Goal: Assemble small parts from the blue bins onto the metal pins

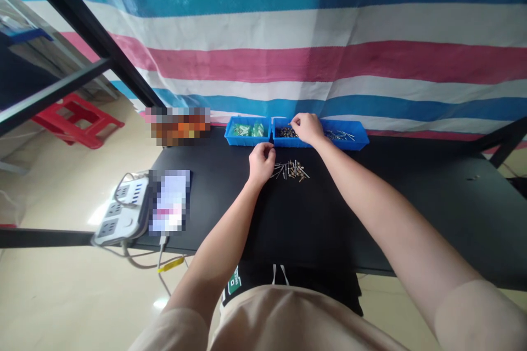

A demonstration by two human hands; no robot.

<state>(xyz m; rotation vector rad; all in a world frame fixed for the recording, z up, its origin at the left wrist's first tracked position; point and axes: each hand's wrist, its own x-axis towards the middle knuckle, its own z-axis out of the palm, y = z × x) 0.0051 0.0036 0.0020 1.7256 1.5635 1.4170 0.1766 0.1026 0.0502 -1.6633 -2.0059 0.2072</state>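
Observation:
My right hand [308,128] is over the blue bin of small dark brass-coloured parts [285,132], thumb and fingertips pinched together; what they hold, if anything, is too small to make out. In the bin to its right lie thin metal pins [340,135], partly behind my wrist. My left hand [262,163] is closed in a pinch just in front of the bins, its contents hidden. Right beside it, a loose pile of metal pins with brass-coloured ends [291,170] lies on the black table. A left-hand blue bin [228,139] holds small green-and-white packets [257,130].
At the table's [424,186] left end are a white power strip [123,211] with cables and a blurred-out phone-like item [169,200]. A blurred orange item [181,127] stands behind. Striped sheeting [288,60] hangs at the back; a red stool [78,119] is on the floor.

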